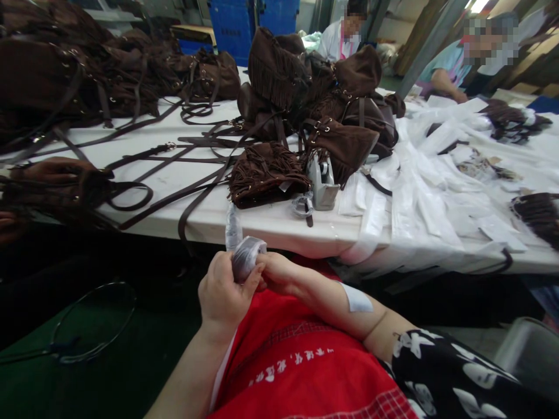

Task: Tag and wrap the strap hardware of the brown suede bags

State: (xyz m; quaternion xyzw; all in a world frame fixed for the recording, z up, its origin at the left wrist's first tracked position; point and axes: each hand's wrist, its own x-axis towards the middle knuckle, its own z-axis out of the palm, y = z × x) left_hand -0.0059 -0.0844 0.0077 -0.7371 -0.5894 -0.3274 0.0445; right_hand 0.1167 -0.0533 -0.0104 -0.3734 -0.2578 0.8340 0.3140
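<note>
Above my lap, a coiled bag strap (247,256) wrapped in clear plastic is held between my two hands. My left hand (222,291) grips the coil from the left, thumb pressed along its lower side. From the right, my right hand (271,270) is closed on the same coil, its fingertips partly hidden. The wrapped strap runs up over the table edge to a brown fringed bag (268,174) lying just beyond. A grey tape dispenser (324,189) stands to the right of that bag, beside a small crumpled piece of plastic (302,205).
Brown bags (279,75) are piled behind, with more heaped at the left (117,75). White plastic sleeves (419,192) cover the right of the white table (209,224). At far left, another person's hand (52,170) rests on a bag. Two people work across the table.
</note>
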